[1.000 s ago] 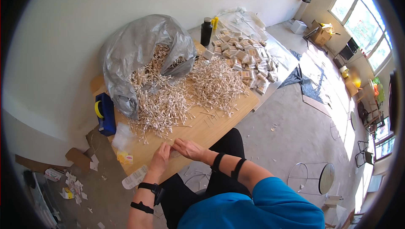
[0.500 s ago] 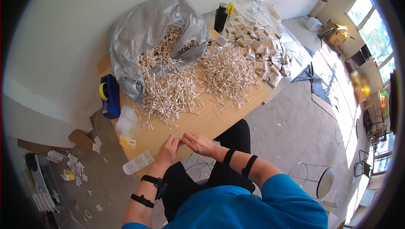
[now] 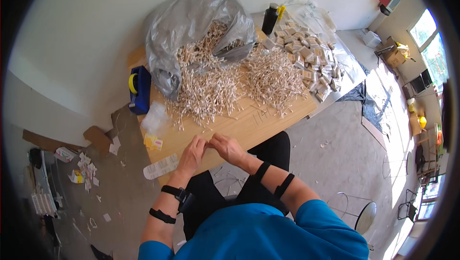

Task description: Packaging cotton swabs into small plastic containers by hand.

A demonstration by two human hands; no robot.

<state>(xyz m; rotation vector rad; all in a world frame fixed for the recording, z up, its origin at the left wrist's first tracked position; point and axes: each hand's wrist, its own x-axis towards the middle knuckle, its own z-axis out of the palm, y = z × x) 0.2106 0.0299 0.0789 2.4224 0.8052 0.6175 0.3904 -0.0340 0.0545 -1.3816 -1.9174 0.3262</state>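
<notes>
At the lower centre of the frame the left hand (image 3: 192,153) and right hand (image 3: 228,148) meet over the near edge of a pale wooden table (image 3: 249,128). Their fingertips are pinched together, touching each other; whatever they hold is too small to make out. Both wrists carry dark straps.

Above the hands, in the middle of the frame, lies a broad heap of thin, pale sticks (image 3: 225,85), bristly and tangled, with loose ones scattered toward the hands. The heap spills from a crumpled grey plastic bag (image 3: 191,20), glossy and wrinkled, its mouth open toward the table, at upper centre.

To the upper right sits a pile of small tan packets (image 3: 311,58), blocky and squarish, beside a black bottle (image 3: 269,19) with a dark cap.

At the left edge of the table stands a blue tape dispenser (image 3: 139,90) with a yellow roll. Just below it lie a clump of clear film (image 3: 154,117) and a small yellow packet (image 3: 153,142). A flat white strip (image 3: 161,166) overhangs the table's lower left corner.
</notes>
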